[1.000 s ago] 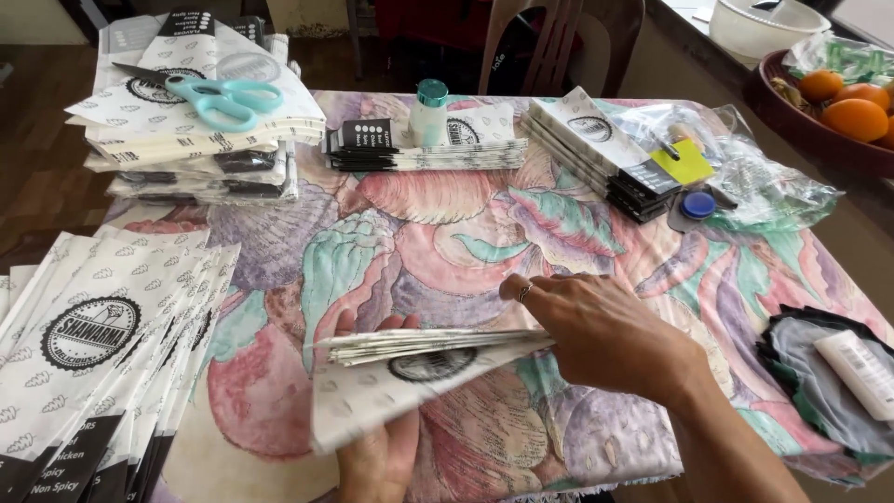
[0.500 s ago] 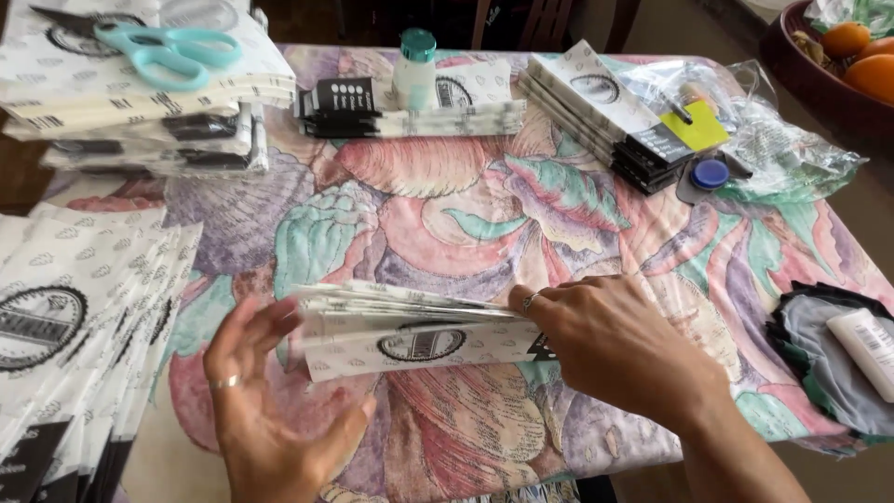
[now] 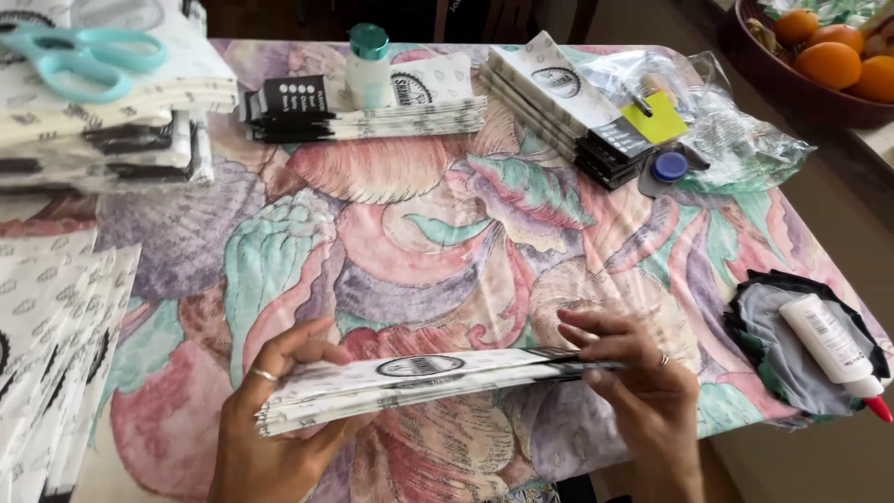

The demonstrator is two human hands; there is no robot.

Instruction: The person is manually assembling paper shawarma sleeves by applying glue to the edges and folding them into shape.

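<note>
I hold a flat stack of white printed paper bags (image 3: 410,384) level above the near edge of the table. My left hand (image 3: 279,419) cups the stack's left end from underneath, a ring on one finger. My right hand (image 3: 643,391) pinches the right end, where the bags have black bands. A round black emblem shows on the top bag.
The table carries a flowered cloth (image 3: 419,233). Turquoise scissors (image 3: 74,61) lie on bag piles at the back left. More bag stacks (image 3: 372,112) with a small teal-capped bottle (image 3: 370,65) sit behind. A glue tube (image 3: 829,340) rests on dark cloth at right; oranges (image 3: 829,61) in a bowl.
My left hand came up from under the table edge and took the stack's left end. The stack went from tilted to level, squared between both hands.
</note>
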